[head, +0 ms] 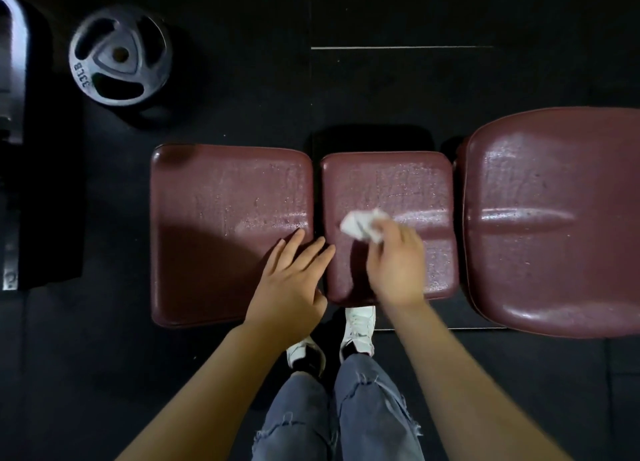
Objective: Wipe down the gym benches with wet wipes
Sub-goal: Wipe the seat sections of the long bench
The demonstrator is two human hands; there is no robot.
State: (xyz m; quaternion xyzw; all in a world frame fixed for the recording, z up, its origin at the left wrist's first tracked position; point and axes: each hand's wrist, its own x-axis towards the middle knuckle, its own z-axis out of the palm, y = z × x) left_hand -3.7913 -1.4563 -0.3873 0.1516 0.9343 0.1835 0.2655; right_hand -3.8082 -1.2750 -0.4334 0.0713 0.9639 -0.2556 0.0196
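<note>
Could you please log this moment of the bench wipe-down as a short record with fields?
Left hand: left hand lies flat, fingers straight, on the left pad
Right hand: right hand holds a crumpled wet wipe against the middle pad
Right pad: right pad untouched by either hand, glossy
Floor: weight plate lies to the upper left, apart from the bench
Stance: white shoes beside the bench's near edge

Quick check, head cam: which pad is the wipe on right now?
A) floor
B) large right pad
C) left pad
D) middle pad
D: the right hand holds the crumpled white wipe against the middle pad, while the left hand rests flat on the left pad.
</note>
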